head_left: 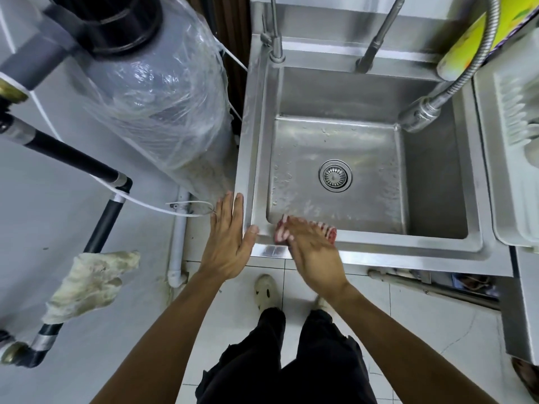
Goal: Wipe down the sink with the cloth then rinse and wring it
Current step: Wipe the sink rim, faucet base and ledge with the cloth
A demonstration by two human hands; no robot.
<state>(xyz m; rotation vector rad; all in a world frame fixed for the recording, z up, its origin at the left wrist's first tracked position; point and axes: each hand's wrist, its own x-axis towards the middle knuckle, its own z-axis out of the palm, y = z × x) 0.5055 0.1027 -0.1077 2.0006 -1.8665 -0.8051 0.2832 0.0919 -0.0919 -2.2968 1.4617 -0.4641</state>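
Head view, red-and-white cloth point(331, 233) under blurred right hand point(313, 252), sink point(379, 243) rim

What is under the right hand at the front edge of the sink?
Under the right hand lies a red and white cloth, pressed on the front rim of the sink. Only its ends show on either side of the fingers; the middle is covered.

Looked steeply down from head height, close over sink point(364, 246) rim, floor point(423, 325) and feet below.
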